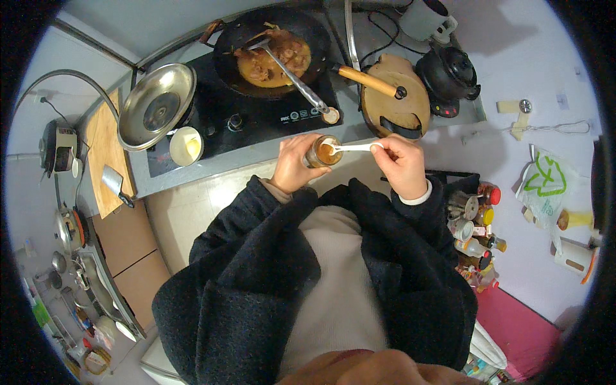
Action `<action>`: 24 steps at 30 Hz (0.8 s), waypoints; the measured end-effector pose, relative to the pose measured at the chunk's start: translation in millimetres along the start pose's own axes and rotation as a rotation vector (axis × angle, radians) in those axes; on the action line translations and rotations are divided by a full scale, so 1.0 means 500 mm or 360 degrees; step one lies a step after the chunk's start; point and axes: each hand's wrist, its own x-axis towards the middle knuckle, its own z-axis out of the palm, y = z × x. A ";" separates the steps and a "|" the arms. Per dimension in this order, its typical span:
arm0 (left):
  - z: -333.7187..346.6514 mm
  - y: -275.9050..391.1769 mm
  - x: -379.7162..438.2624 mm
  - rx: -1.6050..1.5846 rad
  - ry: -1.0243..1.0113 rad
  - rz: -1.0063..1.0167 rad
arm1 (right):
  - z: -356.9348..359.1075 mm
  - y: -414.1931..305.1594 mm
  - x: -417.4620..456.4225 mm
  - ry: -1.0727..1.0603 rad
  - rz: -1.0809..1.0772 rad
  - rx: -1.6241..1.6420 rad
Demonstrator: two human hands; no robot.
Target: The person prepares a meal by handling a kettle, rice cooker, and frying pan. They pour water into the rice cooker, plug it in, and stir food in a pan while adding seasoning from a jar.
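My left hand point(298, 161) grips a small glass jar point(323, 152) with brown powder inside, its open mouth facing up. The white plastic spoon point(356, 147) is pinched in my right hand point(399, 166), its bowl at the jar's mouth. Beyond them, a black wok point(317, 43) on the black cooktop point(211, 108) holds meat pieces in yellowish broth. A metal spatula point(293, 79) rests in the wok, its handle reaching over the near rim. A small round lid point(331, 115) lies at the cooktop's near edge, by the spatula's handle end.
Left of the wok are a metal lid point(127, 113), a small bowl point(178, 156) with something yellow, and a cleaver point(113, 180) on a wooden board point(103, 199). Rightward are a round chopping board point(392, 108), a black pot point(450, 72) and several seasoning bottles point(471, 246).
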 end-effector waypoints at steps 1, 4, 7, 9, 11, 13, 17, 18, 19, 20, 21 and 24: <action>0.000 -0.006 -0.002 -0.0003 0.0004 -0.0020 | 0.003 0.002 0.003 0.0006 0.0019 0.0021; -0.003 -0.018 -0.002 -0.0007 0.0024 -0.0072 | 0.012 0.020 0.013 -0.0024 0.0154 0.0247; -0.012 -0.026 -0.003 -0.0006 0.0065 -0.0109 | 0.018 0.027 0.038 -0.0064 0.0421 0.0430; -0.017 -0.038 -0.006 -0.0017 0.0111 -0.0128 | 0.027 0.034 0.063 -0.0075 0.0437 0.0490; -0.023 -0.052 -0.011 -0.0040 0.0159 -0.0176 | 0.040 0.043 0.093 -0.0082 0.0486 0.0609; -0.027 -0.069 -0.016 -0.0051 0.0209 -0.0205 | 0.054 0.041 0.134 -0.0068 0.0540 0.0864; -0.046 -0.082 -0.034 0.0007 0.0293 -0.0248 | 0.103 0.062 0.245 0.0189 0.0421 0.0733; -0.053 -0.081 -0.040 0.0037 0.0320 -0.0270 | 0.121 0.080 0.278 0.0236 0.0346 0.0580; -0.057 -0.082 -0.042 0.0024 0.0315 -0.0312 | 0.136 0.093 0.308 0.0300 0.0270 0.0422; -0.060 -0.083 -0.045 0.0010 0.0309 -0.0352 | 0.152 0.100 0.335 0.0357 0.0244 0.0303; -0.066 -0.083 -0.050 0.0006 0.0308 -0.0407 | 0.173 0.104 0.362 0.0400 0.0218 0.0196; -0.074 -0.082 -0.060 0.0043 0.0330 -0.0437 | 0.210 0.135 0.412 0.0441 -0.0321 -0.0267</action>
